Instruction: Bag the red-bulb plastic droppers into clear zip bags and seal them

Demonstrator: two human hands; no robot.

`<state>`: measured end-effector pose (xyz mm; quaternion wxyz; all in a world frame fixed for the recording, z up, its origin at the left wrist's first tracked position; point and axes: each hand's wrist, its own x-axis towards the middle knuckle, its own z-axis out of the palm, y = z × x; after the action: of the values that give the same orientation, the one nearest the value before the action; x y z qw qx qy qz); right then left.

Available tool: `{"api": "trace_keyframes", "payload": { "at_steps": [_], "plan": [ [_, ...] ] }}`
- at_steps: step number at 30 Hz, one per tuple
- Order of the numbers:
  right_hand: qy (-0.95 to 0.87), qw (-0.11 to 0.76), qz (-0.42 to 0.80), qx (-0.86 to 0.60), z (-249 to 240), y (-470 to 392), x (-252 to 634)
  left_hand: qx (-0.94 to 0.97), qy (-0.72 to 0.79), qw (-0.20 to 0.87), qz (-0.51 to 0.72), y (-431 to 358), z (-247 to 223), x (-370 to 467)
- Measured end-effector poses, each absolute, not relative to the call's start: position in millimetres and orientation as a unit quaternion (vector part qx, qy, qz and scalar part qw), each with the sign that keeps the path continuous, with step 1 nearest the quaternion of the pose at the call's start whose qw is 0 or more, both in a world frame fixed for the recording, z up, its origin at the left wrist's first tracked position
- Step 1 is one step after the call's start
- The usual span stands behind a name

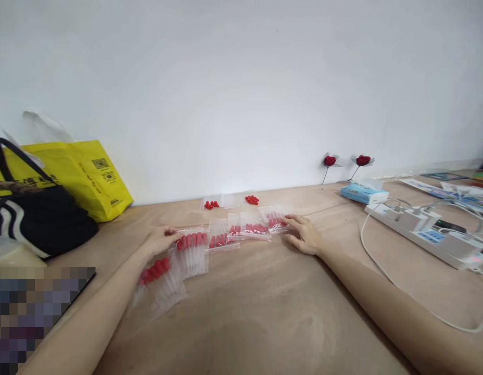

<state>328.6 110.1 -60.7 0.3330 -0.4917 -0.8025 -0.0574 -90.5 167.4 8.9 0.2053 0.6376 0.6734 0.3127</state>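
Small clear zip bags holding red pieces lie in a curved, overlapping row on the table. My left hand point(161, 242) is at the upper left edge of one fanned stack of zip bags point(193, 263), its thumb and finger closed at the edge. Below it lies another fanned stack of bags point(169, 289), with red round-ended pieces near its top. More bags point(223, 240) and a middle group point(256, 228) continue to the right. My right hand point(306, 235) has its fingers apart, and the fingertips touch the right edge of the last bag group point(276, 220).
Red pieces point(211, 205) and another small red pile point(252, 200) lie near the wall. At left stand a yellow bag point(85, 177) and a black bag point(50, 219). Tissues point(363, 192), a power strip point(429, 237) with cables, and two red flowers point(329, 160) are at right.
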Motion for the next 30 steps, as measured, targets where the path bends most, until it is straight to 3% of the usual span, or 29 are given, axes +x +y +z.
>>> {"api": "trace_keyframes", "payload": {
  "at_steps": [4,10,15,20,25,30],
  "plan": [
    [-0.801,0.361,-0.069,-0.473,-59,93,322,0.666,0.623,0.216,0.350,164,21,-87],
    [-0.802,0.427,-0.021,-0.416,-56,68,304,0.623,0.516,0.330,0.487,137,59,-59],
    [-0.745,0.478,0.160,-0.436,-42,46,282,0.665,0.408,0.306,0.546,113,74,2],
    [-0.695,0.477,0.318,-0.433,-28,40,273,0.753,0.276,0.200,0.563,95,50,86],
    [-0.713,0.519,0.218,-0.417,-31,48,293,0.839,0.072,0.121,0.525,85,15,129],
    [-0.795,0.447,0.064,-0.404,-47,44,328,0.891,-0.008,0.035,0.453,79,-14,123]
  ]
}}
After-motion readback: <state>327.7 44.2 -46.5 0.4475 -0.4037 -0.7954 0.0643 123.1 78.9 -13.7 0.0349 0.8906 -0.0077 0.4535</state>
